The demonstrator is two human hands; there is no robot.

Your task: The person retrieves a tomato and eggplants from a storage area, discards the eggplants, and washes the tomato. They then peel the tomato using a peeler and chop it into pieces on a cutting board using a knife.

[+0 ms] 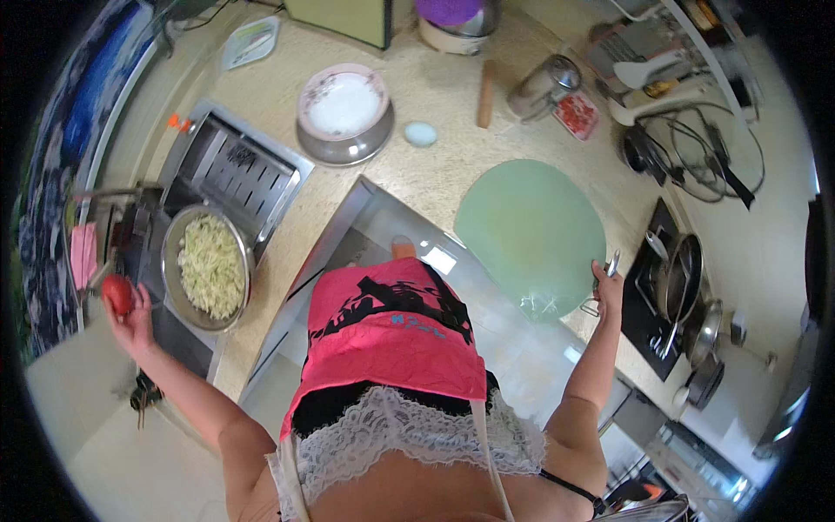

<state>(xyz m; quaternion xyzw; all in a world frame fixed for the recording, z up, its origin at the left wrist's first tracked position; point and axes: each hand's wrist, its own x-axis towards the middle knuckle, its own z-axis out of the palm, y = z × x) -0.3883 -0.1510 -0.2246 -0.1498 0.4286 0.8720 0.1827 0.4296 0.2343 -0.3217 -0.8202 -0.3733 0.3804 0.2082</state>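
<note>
At the left, my left hand [134, 323] holds a red tomato [117, 293] in its fingers, beside a steel bowl [248, 274] of chopped pale green vegetable [212, 267]. Over on the right, my right hand [608, 290] is closed round a shiny metal utensil [613, 261], whose kind I cannot tell. It is at the right edge of a round green mat or board [531, 235] that overhangs the counter's front edge. A pink-rimmed bowl of white contents [344, 104] rests on a steel bowl [349, 150], with a pale egg-shaped thing [421, 134] to its right.
A sink [241, 169] with a slotted steel tray lies at the left. Along the back are a wooden rolling pin [485, 94], a metal canister [545, 88] and a tray of red minced food [576, 115]. A stove [652, 307] with pans [680, 277] is beyond my right hand.
</note>
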